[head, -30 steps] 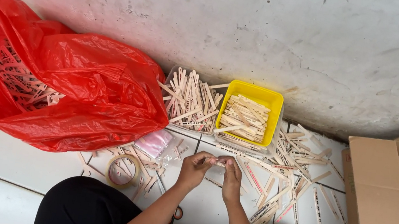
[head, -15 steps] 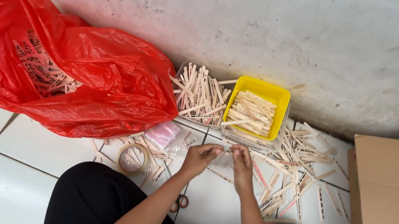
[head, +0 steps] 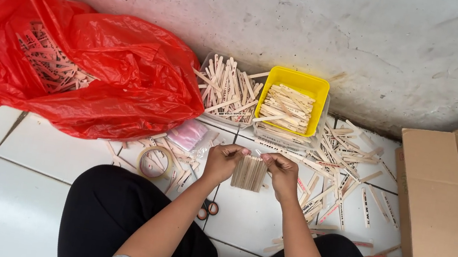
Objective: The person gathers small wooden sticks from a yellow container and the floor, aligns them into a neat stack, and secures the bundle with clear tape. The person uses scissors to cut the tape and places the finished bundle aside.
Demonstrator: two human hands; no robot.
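Since the earlier frame, both hands have drawn a little toward the body, and a squared-up bundle of wooden sticks (head: 249, 172) now shows plainly between them, where before I saw only fingers pinched together. My left hand (head: 224, 162) is curled closed against the bundle's left edge and my right hand (head: 282, 174) is closed against its right edge, so the bundle is clamped from both sides, upright over the floor tiles (head: 26, 146).

Room to move is tight. Ahead, a clear tray of loose sticks (head: 227, 91) and a yellow tub (head: 301, 85) stand side by side against the wall (head: 317, 27). To the left a red plastic bag (head: 87, 65) bulges out, with sticks showing through its skin. To the right the flap of a cardboard box (head: 433, 219) forms a hard edge, with stacked sticks inside it. Scattered sticks (head: 345, 158) cover the tiles between the right hand and the box. A roll of tape (head: 155, 161) and a small clear pouch (head: 187, 135) lie just left of the left hand, and scissors with orange handles (head: 209, 207) peek out under the left forearm. Bare tile opens at the lower left.
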